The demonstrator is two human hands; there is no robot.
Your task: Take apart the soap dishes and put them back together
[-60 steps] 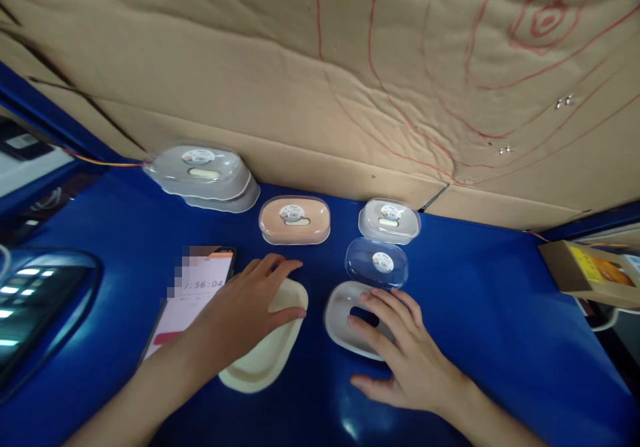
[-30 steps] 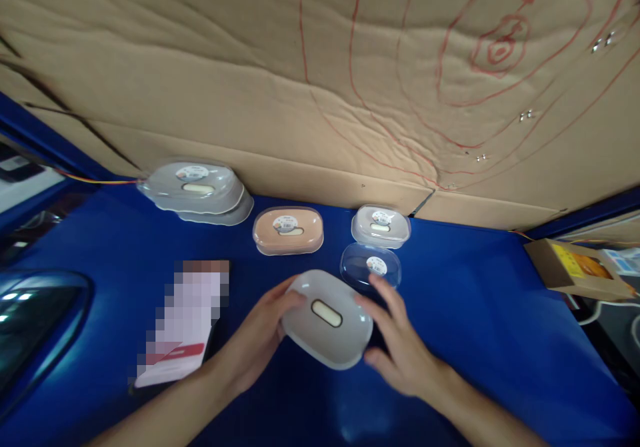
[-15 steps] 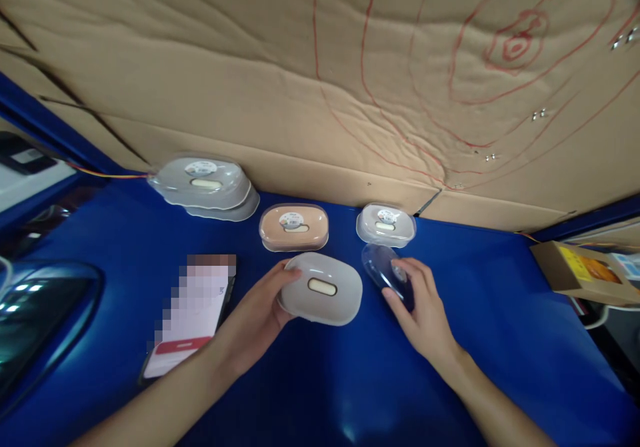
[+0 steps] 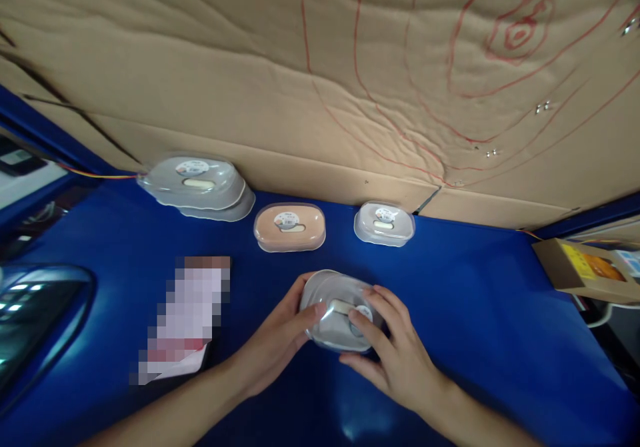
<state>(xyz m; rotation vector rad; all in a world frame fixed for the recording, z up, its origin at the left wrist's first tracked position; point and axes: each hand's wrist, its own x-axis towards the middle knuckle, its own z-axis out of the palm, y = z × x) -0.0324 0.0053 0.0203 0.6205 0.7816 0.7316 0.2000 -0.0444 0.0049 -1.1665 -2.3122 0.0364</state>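
Observation:
A grey oval box (image 4: 327,327) is held low over the blue table, with a clear lid (image 4: 345,287) over its top. My left hand (image 4: 287,327) grips the box's left side, thumb on top. Around the lid's right side are the fingers of my right hand (image 4: 395,347), beside a round sticker. Behind them a pink box (image 4: 270,235) and a smaller grey box (image 4: 395,232) rest on the table, both under clear covers.
Grey covered boxes (image 4: 220,197) are stacked at the back left. A phone (image 4: 187,314) lies left of my left arm. A dark glossy object (image 4: 40,327) is at far left, a cardboard box (image 4: 580,274) at right. Brown paper (image 4: 225,67) covers the back wall.
My right hand has brought the clear lid left onto the grey box. My left hand and the box have moved slightly right and nearer.

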